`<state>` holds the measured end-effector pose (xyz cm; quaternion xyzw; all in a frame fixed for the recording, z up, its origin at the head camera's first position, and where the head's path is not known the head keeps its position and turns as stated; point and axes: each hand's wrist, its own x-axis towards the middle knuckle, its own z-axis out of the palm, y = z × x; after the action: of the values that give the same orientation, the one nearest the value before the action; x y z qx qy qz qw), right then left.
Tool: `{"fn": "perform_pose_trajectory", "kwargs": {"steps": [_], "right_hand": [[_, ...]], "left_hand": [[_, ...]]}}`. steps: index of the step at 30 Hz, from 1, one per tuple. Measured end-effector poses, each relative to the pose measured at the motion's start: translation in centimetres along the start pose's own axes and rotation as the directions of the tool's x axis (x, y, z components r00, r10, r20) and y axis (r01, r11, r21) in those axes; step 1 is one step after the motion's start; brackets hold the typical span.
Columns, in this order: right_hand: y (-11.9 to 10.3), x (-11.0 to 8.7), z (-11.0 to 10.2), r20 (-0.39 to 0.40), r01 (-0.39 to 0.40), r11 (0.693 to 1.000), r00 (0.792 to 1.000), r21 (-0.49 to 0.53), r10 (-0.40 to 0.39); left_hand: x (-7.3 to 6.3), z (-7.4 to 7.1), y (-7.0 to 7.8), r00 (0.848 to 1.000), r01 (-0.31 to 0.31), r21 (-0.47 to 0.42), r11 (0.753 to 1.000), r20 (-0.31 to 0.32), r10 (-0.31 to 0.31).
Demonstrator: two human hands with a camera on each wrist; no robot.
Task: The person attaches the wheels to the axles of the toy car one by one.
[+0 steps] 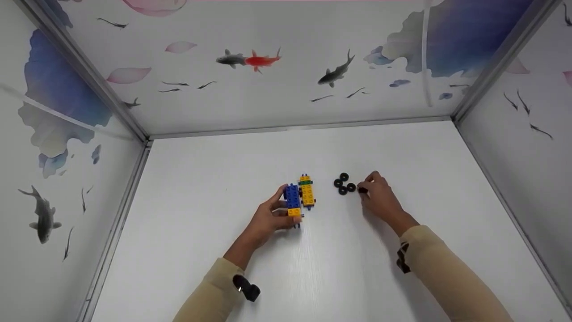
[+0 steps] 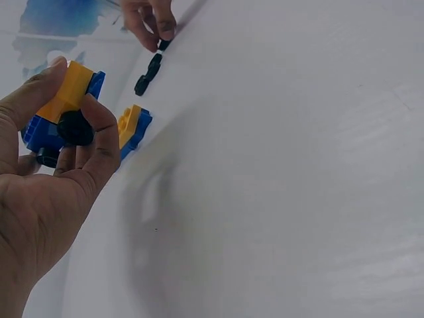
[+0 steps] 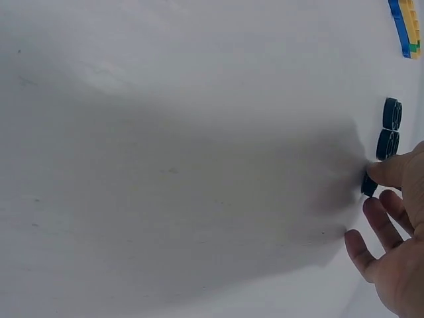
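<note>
My left hand [image 1: 268, 219] grips a toy car of blue and yellow building bricks [image 1: 292, 197] between thumb and fingers. Black wheels [image 2: 75, 128] are fitted at its side, partly covered by the fingers in the left wrist view. Just right of it lies a second brick car body [image 1: 307, 192], yellow on top with a green strip, its blue base showing in the wrist views. Over on the right, my right hand [image 1: 380, 197] pinches a small black wheel [image 3: 369, 184] between thumb and fingertips, beside a cluster of loose black wheels [image 1: 343, 189].
The white tabletop [image 1: 214, 170] is bordered by metal frame strips. Printed panels with fish and petals [image 1: 286, 89] stand at the back and both sides. Black devices [image 1: 246, 288] are strapped at both wrists over tan sleeves.
</note>
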<state>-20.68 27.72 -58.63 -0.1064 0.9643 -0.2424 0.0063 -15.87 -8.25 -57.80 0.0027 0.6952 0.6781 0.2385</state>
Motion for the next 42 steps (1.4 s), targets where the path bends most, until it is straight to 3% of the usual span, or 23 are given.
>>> {"fn": "perform_pose_trajectory", "kwargs": {"steps": [17,30,37,42], "right_hand": [[0.2,0.1,-0.6,-0.003,-0.023,1.000,1.000,0.009,0.023],[-1.3,0.1,-1.0,-0.053,0.058,0.996,0.997,0.073,-0.054],[-2.6,0.3,-0.7,-0.085,0.131,0.989,0.988,0.070,-0.125],[-3.7,0.2,-0.8,-0.081,0.140,0.986,0.988,0.096,-0.132]], "left_hand": [[-0.1,-0.4,-0.1,1.000,-0.014,-0.006,1.000,-0.002,0.014],[0.3,-0.4,-0.2,1.000,0.006,0.018,1.000,-0.020,-0.006],[0.4,-0.4,-0.2,1.000,-0.006,-0.014,1.000,-0.007,0.006],[0.4,-0.3,-0.1,1.000,-0.008,-0.013,1.000,-0.014,0.008]]}}
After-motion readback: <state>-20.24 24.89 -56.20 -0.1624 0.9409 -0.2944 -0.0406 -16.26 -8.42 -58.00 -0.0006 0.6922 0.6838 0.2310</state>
